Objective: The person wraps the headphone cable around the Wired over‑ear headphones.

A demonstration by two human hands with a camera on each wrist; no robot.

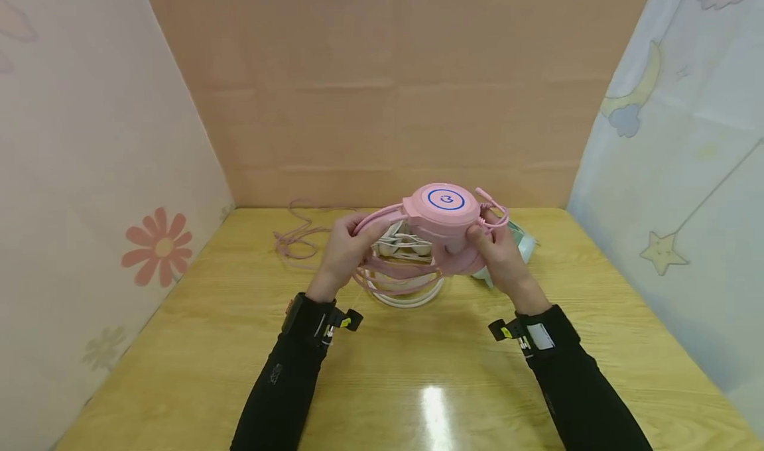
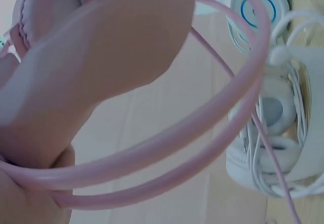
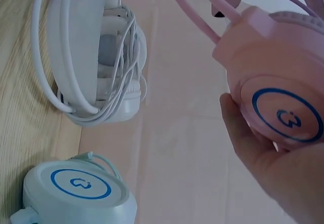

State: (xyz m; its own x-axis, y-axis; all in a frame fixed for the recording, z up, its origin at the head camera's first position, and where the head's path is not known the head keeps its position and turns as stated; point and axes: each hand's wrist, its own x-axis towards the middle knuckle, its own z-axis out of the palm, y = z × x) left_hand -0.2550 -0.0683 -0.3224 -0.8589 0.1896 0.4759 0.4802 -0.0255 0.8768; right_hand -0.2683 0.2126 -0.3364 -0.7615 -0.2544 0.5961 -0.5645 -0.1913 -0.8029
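A person's left hand [image 1: 341, 252] grips the headband [image 2: 111, 171] and the right hand [image 1: 503, 260] an ear cup [image 3: 268, 64] of pink headphones [image 1: 443, 219], raised between them; white headphones [image 3: 78, 57] rest beyond, pale green headphones [image 3: 76, 203] behind the right hand.

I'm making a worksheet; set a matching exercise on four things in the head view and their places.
1. pink headset
2. white headset
3. pale green headset
4. red flower

A. on the left wall
B. on the table, partly behind the right hand
C. held by the right hand and left hand
D. on the table, between the hands

Pairs: 1C, 2D, 3B, 4A
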